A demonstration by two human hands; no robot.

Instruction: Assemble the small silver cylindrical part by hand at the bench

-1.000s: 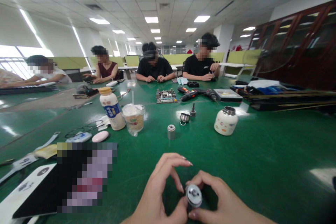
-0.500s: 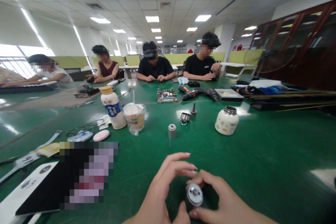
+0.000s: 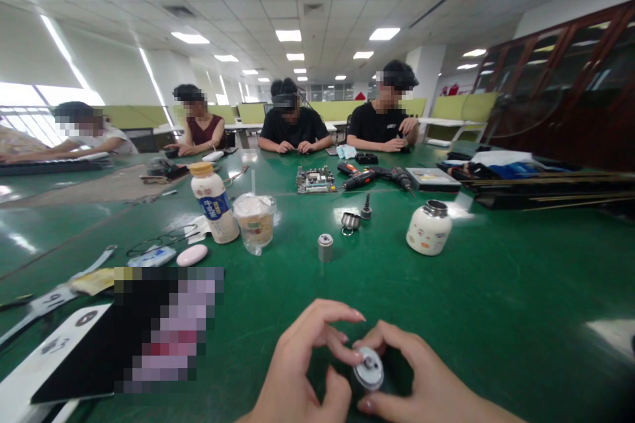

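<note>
Low in the head view, my right hand (image 3: 421, 370) pinches a small silver metal cylinder (image 3: 368, 377) between thumb and fingers. Its pale round top has a raised centre and small dark holes, and it faces up toward me. Curved around the near left side is my left hand (image 3: 307, 363), with its fingers apart. One of its fingertips touches the top's edge, while the thumb stands off from the cylinder. A similar metal cylinder (image 3: 325, 248) stands upright on the green table (image 3: 476, 317) beyond my hands. The cylinder's lower body is mostly hidden.
A white flask (image 3: 429, 230) stands to the right; a plastic cup (image 3: 254, 225) and a bottle (image 3: 216, 205) are left. Farther back lie small metal parts (image 3: 350, 221), a circuit board (image 3: 315, 180) and power drills (image 3: 364, 177). Several people sit across the table.
My left thumb has drawn back from the cylinder's side. A left finger has come down onto the top's edge. My right hand keeps its hold in nearly the same place.
</note>
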